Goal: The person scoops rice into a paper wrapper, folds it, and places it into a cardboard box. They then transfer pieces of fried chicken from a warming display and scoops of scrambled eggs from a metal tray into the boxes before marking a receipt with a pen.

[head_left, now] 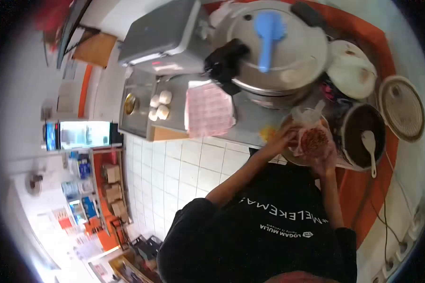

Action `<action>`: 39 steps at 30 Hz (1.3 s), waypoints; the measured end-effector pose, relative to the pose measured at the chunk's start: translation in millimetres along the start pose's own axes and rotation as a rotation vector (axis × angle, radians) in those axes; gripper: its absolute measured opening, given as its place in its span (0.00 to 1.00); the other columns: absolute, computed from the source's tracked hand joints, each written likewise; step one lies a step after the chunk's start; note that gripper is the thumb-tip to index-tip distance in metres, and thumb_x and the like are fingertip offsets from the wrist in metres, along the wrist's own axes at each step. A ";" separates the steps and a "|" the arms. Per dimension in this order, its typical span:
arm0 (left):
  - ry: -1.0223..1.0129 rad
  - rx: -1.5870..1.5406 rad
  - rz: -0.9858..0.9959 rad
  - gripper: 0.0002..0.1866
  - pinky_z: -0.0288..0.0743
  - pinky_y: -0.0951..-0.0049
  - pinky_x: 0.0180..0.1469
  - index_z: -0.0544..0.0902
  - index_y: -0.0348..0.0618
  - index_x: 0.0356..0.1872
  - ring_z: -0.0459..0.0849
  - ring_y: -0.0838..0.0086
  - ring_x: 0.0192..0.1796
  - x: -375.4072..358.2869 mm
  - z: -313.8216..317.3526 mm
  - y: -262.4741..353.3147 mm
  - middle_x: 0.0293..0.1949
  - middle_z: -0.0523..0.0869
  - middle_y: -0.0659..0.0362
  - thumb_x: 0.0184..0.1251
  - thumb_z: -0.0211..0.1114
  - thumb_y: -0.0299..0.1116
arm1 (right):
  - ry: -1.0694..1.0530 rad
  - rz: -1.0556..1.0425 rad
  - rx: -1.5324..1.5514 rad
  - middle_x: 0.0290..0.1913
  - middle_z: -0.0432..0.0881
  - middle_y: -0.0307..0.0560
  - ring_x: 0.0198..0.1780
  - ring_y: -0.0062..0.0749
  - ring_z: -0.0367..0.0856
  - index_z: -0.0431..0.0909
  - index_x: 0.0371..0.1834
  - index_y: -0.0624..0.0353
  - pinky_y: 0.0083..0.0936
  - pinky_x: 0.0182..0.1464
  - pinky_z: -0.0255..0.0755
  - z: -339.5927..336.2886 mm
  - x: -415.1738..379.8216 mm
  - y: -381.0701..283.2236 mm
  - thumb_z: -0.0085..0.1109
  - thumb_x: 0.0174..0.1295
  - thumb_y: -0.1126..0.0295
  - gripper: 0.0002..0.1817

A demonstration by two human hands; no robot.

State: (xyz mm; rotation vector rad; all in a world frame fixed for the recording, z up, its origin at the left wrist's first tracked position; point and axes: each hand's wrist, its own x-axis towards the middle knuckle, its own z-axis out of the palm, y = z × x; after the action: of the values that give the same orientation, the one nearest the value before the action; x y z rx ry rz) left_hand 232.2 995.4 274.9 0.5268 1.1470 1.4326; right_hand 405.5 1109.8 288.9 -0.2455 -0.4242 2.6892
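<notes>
An open clear plastic bag (pixel 315 143) with a reddish-brown, crumbly filling is held above a round bowl or plate (pixel 292 158). My left hand (pixel 289 137) has its fingers closed on the bag's left side. Wrapped round the right and lower side of the bag is my right hand (pixel 329 159). Something small and yellow (pixel 268 134) lies just left of my left hand. Right of the bag stands a dark pot (pixel 351 134) with a pale rice paddle (pixel 369 144) in it.
A large steel pot with a lid (pixel 288 52) and blue ladle-like utensil (pixel 268 40) stands beyond my hands. Left are a checked cloth (pixel 209 110), several white balls (pixel 163 112) and a grey metal box (pixel 163 37). A woven lid (pixel 401 109) and cables (pixel 386 212) are at right.
</notes>
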 end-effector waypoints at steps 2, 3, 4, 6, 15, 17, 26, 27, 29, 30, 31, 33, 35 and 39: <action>0.094 0.186 0.001 0.17 0.77 0.65 0.58 0.74 0.34 0.57 0.82 0.65 0.54 -36.7 -90.8 -31.3 0.53 0.81 0.52 0.75 0.56 0.34 | 0.111 0.268 0.174 0.59 0.75 0.57 0.55 0.49 0.79 0.64 0.68 0.58 0.48 0.58 0.77 2.7 16.2 46.3 0.43 0.70 0.43 0.34; 0.161 0.356 0.051 0.13 0.78 0.68 0.57 0.76 0.33 0.54 0.83 0.67 0.53 -56.8 -136.4 -40.1 0.50 0.83 0.53 0.73 0.57 0.30 | -0.044 0.301 0.023 0.60 0.74 0.57 0.58 0.48 0.77 0.63 0.69 0.58 0.46 0.58 0.77 6.8 32.1 67.3 0.42 0.70 0.41 0.35; 0.404 0.612 0.011 0.09 0.79 0.71 0.52 0.79 0.32 0.47 0.84 0.73 0.49 -81.5 -171.7 -37.0 0.44 0.85 0.55 0.68 0.59 0.22 | -0.044 0.320 0.020 0.60 0.74 0.57 0.58 0.48 0.77 0.63 0.69 0.58 0.46 0.58 0.77 16.0 50.5 88.9 0.42 0.70 0.41 0.35; 0.685 1.144 0.258 0.17 0.77 0.64 0.52 0.79 0.38 0.50 0.84 0.60 0.49 -121.9 -238.6 -30.7 0.44 0.85 0.52 0.57 0.65 0.20 | 0.300 0.403 -0.010 0.63 0.71 0.55 0.60 0.46 0.75 0.61 0.70 0.59 0.44 0.56 0.77 34.6 89.0 134.6 0.45 0.71 0.43 0.34; 0.393 1.621 0.181 0.20 0.55 0.52 0.74 0.76 0.44 0.56 0.70 0.61 0.69 -192.4 -375.6 -18.6 0.63 0.75 0.54 0.62 0.62 0.26 | -0.183 -0.380 -1.676 0.65 0.67 0.54 0.64 0.48 0.69 0.65 0.68 0.55 0.33 0.63 0.69 48.2 271.5 308.4 0.68 0.57 0.70 0.34; 0.324 1.582 0.262 0.16 0.58 0.53 0.73 0.77 0.44 0.54 0.73 0.61 0.67 -192.3 -383.5 -10.8 0.63 0.77 0.54 0.65 0.59 0.25 | -0.273 -0.381 -1.810 0.66 0.65 0.54 0.65 0.49 0.67 0.66 0.67 0.55 0.35 0.64 0.67 32.1 292.6 334.9 0.70 0.54 0.71 0.35; 0.095 1.535 0.377 0.11 0.70 0.57 0.66 0.81 0.42 0.45 0.77 0.62 0.63 -191.4 -410.9 6.8 0.59 0.80 0.54 0.61 0.64 0.27 | -0.318 -0.342 -2.008 0.69 0.61 0.59 0.68 0.56 0.64 0.69 0.65 0.52 0.41 0.67 0.65 6.2 299.4 364.4 0.71 0.48 0.77 0.37; 0.085 1.529 0.430 0.10 0.73 0.57 0.64 0.82 0.41 0.43 0.78 0.62 0.62 -189.9 -417.4 5.2 0.58 0.80 0.53 0.61 0.65 0.27 | -0.274 -0.294 -2.014 0.69 0.60 0.59 0.68 0.56 0.63 0.70 0.65 0.53 0.41 0.67 0.64 8.1 300.3 366.6 0.71 0.48 0.75 0.36; 0.047 1.509 0.471 0.09 0.75 0.59 0.61 0.82 0.40 0.43 0.79 0.62 0.60 -188.0 -429.3 4.7 0.58 0.81 0.53 0.61 0.65 0.28 | -0.221 -0.260 -2.027 0.68 0.60 0.59 0.69 0.56 0.62 0.70 0.64 0.53 0.41 0.68 0.63 13.3 301.2 369.9 0.70 0.48 0.74 0.35; 0.015 1.479 0.492 0.09 0.77 0.60 0.59 0.83 0.39 0.42 0.81 0.62 0.58 -189.4 -432.6 4.1 0.57 0.81 0.53 0.62 0.65 0.28 | -0.174 -0.297 -2.019 0.67 0.63 0.59 0.67 0.56 0.63 0.71 0.63 0.53 0.42 0.67 0.64 16.9 298.4 373.7 0.69 0.49 0.74 0.34; 0.005 1.474 0.505 0.09 0.77 0.60 0.59 0.83 0.39 0.42 0.81 0.62 0.58 -189.2 -434.9 3.1 0.57 0.81 0.53 0.62 0.65 0.28 | -0.126 -0.333 -2.013 0.65 0.65 0.58 0.66 0.55 0.65 0.72 0.62 0.52 0.42 0.66 0.65 20.2 295.4 375.7 0.69 0.49 0.74 0.32; 0.014 1.441 0.318 0.09 0.78 0.62 0.56 0.84 0.40 0.43 0.84 0.61 0.54 -183.7 -435.7 0.5 0.53 0.84 0.53 0.64 0.63 0.30 | -0.121 -0.297 -2.033 0.65 0.64 0.58 0.67 0.55 0.63 0.72 0.62 0.53 0.42 0.68 0.62 26.4 292.5 373.2 0.68 0.50 0.71 0.31; 0.045 1.442 0.330 0.10 0.79 0.62 0.55 0.84 0.41 0.44 0.84 0.61 0.52 -182.2 -434.7 1.3 0.51 0.85 0.53 0.65 0.62 0.32 | -0.112 -0.259 -2.044 0.66 0.64 0.58 0.69 0.55 0.61 0.72 0.61 0.54 0.41 0.69 0.60 31.6 294.3 366.8 0.68 0.52 0.68 0.30; 0.106 1.342 0.143 0.13 0.79 0.58 0.47 0.86 0.46 0.45 0.86 0.58 0.45 -175.2 -436.9 9.2 0.44 0.87 0.54 0.64 0.64 0.39 | -0.065 -0.442 -1.938 0.62 0.69 0.55 0.67 0.54 0.63 0.69 0.62 0.55 0.43 0.69 0.60 37.4 277.4 333.9 0.66 0.55 0.65 0.30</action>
State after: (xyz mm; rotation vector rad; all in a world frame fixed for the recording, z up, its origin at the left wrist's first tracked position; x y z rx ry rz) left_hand -99.9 685.5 151.3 1.4645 2.1171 0.6065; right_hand 25.0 924.9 184.4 -0.4411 -2.4747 1.0144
